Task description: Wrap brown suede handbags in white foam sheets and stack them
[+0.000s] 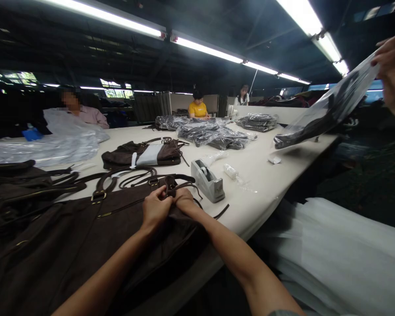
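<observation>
Left hand (pixel 156 208): head view; thumb and forefinger pinched together on a thin strap (pixel 172 189) at the handbag's top corner.
Right hand (pixel 184 198): curled at the same corner, 3 o'clock of the left; fingertips hidden, grip cannot be told.
Dark brown handbag (pixel 69 237): lying on the worktable (pixel 250 193), from beneath both hands to 8 o'clock; judged soft, floppy, moderately heavy, not fragile; best held by the handle bases or seamed top edge, since thin straps may slip or tangle.
Tape dispenser (pixel 210 186): just beside the hands, 2 o'clock; limits sideways movement.
Second brown handbag (pixel 163 154): 11 o'clock, beyond the handles.
Worktable edge: slants from 2 to 5 o'clock; pale surface beyond the dispenser offers some room.
</observation>
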Available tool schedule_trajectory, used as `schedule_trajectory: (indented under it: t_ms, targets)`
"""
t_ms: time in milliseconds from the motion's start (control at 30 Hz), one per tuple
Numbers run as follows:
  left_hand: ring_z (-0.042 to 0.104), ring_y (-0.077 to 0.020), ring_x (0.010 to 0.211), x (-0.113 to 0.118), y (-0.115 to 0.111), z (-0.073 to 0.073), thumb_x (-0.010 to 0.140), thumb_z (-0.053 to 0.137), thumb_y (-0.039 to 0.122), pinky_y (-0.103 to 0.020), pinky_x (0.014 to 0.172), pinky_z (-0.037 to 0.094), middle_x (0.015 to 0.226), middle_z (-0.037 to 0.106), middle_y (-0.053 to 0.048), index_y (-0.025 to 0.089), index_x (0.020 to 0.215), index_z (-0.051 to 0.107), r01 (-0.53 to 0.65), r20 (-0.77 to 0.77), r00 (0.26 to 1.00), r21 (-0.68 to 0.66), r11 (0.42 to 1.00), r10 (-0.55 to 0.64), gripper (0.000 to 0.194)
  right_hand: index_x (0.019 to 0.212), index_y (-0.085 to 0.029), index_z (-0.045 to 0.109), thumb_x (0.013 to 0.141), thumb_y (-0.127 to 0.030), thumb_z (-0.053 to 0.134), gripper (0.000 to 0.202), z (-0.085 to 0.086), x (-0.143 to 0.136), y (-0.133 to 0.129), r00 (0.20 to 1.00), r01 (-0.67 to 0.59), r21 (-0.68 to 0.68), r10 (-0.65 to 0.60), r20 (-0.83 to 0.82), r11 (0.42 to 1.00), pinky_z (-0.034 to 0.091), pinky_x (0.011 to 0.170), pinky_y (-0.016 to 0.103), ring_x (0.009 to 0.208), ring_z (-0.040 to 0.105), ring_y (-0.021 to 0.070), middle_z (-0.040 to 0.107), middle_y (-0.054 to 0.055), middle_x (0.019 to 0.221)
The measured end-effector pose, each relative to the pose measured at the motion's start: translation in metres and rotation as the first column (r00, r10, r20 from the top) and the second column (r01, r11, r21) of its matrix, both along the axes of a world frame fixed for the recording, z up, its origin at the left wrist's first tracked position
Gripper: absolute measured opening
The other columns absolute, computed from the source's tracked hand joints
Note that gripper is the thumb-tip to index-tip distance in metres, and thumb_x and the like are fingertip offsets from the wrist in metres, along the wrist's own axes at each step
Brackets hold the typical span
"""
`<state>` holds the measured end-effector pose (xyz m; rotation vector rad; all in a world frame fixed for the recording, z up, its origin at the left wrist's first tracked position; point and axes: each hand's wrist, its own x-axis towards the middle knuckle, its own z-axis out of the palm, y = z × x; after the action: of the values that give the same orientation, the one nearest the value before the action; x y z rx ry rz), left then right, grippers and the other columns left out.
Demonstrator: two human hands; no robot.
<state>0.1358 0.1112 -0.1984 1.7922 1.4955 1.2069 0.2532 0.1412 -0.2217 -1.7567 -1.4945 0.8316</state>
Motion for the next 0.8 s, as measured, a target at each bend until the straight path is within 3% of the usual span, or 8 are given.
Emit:
schedule_trajectory:
  t_ms: [133, 233, 333, 400, 467, 600, 700, 800]
  targets:
    - [0.062, -0.0198, 0.084, 0.017, -0.001, -0.018, 0.064, 0.057, 0.028, -0.032, 0.087, 0.049, 0.09, 0.065, -0.004, 0.014, 0.121, 0.067, 0.123, 0.02, 0.992, -0.005, 0.992, -0.123, 0.06, 0.103, -0.018, 0.066, 0.09, -0.022, 0.049, 0.021, -0.003, 0.003, -0.017, 0.998, 0.029, 0.033, -0.031, 0.051, 0.999, 0.045, 0.08, 0.03, 0.093, 0.062, 0.0224, 0.069, 0.008, 0.097]
    - [0.062, -0.0203, 0.09, 0.015, -0.005, -0.025, 0.066, 0.054, 0.034, -0.033, 0.09, 0.049, 0.095, 0.064, -0.005, 0.015, 0.125, 0.065, 0.21, 0.045, 0.977, -0.038, 0.977, -0.208, 0.063, 0.107, -0.016, 0.064, 0.088, -0.022, 0.053, 0.023, -0.001, 0.013, -0.036, 0.997, -0.027, 0.085, 0.02, 0.08, 0.996, 0.044, 0.081, 0.031, 0.095, 0.061, 0.0232, 0.068, 0.011, 0.104]
    - [0.062, -0.0217, 0.096, 0.009, -0.006, -0.025, 0.067, 0.053, 0.04, -0.033, 0.094, 0.048, 0.102, 0.063, -0.006, 0.013, 0.131, 0.061, 0.255, 0.063, 0.966, -0.081, 0.964, -0.25, 0.07, 0.104, -0.018, 0.066, 0.081, -0.021, 0.06, 0.024, 0.004, 0.027, -0.052, 0.985, -0.158, 0.1, 0.15, 0.088, 0.982, 0.044, 0.075, 0.028, 0.088, 0.062, 0.0217, 0.07, 0.006, 0.099]
    - [0.061, -0.0233, 0.1, 0.008, -0.006, -0.024, 0.066, 0.055, 0.042, -0.034, 0.095, 0.047, 0.104, 0.063, -0.007, 0.012, 0.132, 0.06, 0.265, 0.066, 0.964, -0.102, 0.959, -0.259, 0.073, 0.105, -0.021, 0.067, 0.077, -0.019, 0.062, 0.029, 0.006, 0.035, -0.06, 0.969, -0.248, 0.062, 0.248, 0.008, 0.967, 0.045, 0.07, 0.026, 0.078, 0.062, 0.0186, 0.069, 0.001, 0.087]
    - [0.061, -0.0244, 0.098, 0.01, -0.005, -0.023, 0.064, 0.056, 0.041, -0.035, 0.095, 0.047, 0.103, 0.062, -0.007, 0.011, 0.131, 0.06, 0.259, 0.063, 0.965, -0.119, 0.959, -0.253, 0.074, 0.111, -0.022, 0.065, 0.075, -0.016, 0.062, 0.037, 0.005, 0.041, -0.068, 0.933, -0.303, -0.017, 0.293, -0.207, 0.953, 0.044, 0.062, 0.024, 0.065, 0.059, 0.0153, 0.065, -0.003, 0.074]
    - [0.062, -0.0239, 0.092, 0.012, -0.006, -0.019, 0.062, 0.057, 0.035, -0.035, 0.089, 0.049, 0.101, 0.066, -0.006, 0.014, 0.133, 0.06, 0.217, 0.051, 0.976, -0.154, 0.964, -0.212, 0.073, 0.104, -0.018, 0.065, 0.074, -0.004, 0.06, 0.033, 0.002, 0.041, -0.08, 0.728, -0.273, -0.165, 0.092, -0.68, 0.948, 0.046, 0.056, 0.02, 0.054, 0.057, 0.0106, 0.062, -0.005, 0.065]
    - [0.062, -0.02, 0.078, 0.011, -0.009, -0.012, 0.061, 0.058, 0.03, -0.031, 0.075, 0.051, 0.097, 0.07, -0.006, 0.016, 0.136, 0.056, 0.189, 0.046, 0.982, -0.195, 0.962, -0.183, 0.077, 0.079, -0.013, 0.061, 0.081, -0.006, 0.063, 0.007, 0.003, 0.04, -0.083, 0.653, -0.176, -0.29, -0.11, -0.75, 0.941, 0.046, 0.051, 0.017, 0.051, 0.056, 0.0087, 0.062, -0.002, 0.061]
    - [0.057, -0.0133, 0.063, 0.011, -0.016, -0.001, 0.059, 0.059, 0.027, -0.023, 0.058, 0.047, 0.095, 0.071, -0.005, 0.015, 0.138, 0.054, 0.201, 0.094, 0.979, -0.243, 0.949, -0.183, 0.08, 0.069, -0.014, 0.055, 0.09, -0.008, 0.053, 0.022, 0.006, 0.045, -0.086, 0.621, -0.179, -0.37, -0.187, -0.761, 0.912, 0.042, 0.042, 0.016, 0.042, 0.049, 0.007, 0.055, -0.003, 0.054]
